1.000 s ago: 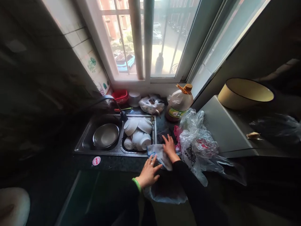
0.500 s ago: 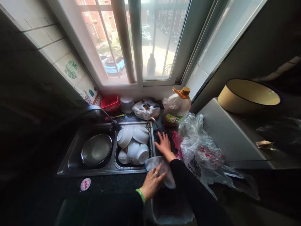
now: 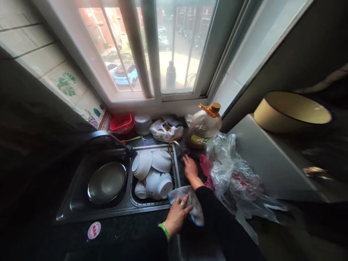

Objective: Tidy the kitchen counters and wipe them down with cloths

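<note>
On the dark countertop (image 3: 125,226) beside the steel sink, the left hand (image 3: 178,214) presses flat, fingers spread, on a crumpled grey cloth (image 3: 190,203); the right hand (image 3: 190,169) reaches forward, fingers loose, grasping nothing.

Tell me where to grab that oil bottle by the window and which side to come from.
Probably the orange handle at the neck of the oil bottle, taken from above. It stands upright with the handle topmost and clear, while plastic bags crowd its right and the wall is behind. The right hand lies just in front; the left hand rests on a cloth.
</note>
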